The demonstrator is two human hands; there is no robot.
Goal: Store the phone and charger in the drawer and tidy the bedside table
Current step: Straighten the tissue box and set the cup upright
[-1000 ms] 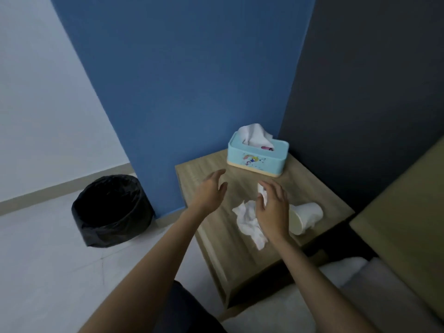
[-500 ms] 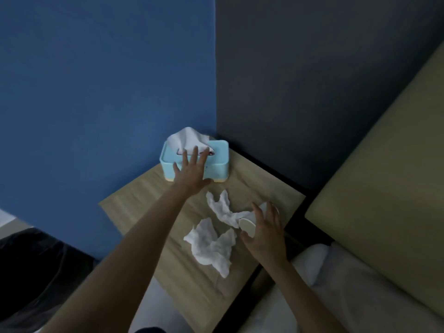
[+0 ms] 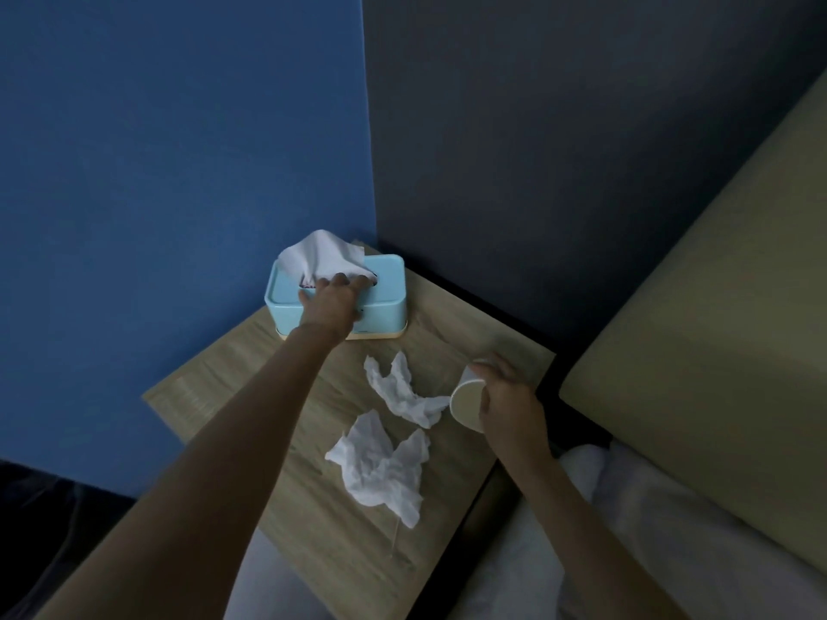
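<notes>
Your right hand grips the tipped cup; the crumpled tissues lie just left of it, nearest that hand.

Left arm stretched far forward, left hand palm down, fingers spread and slightly bent. Right arm bent nearer the body, right hand curled closed, knuckles up, thumb side leftward.
</notes>
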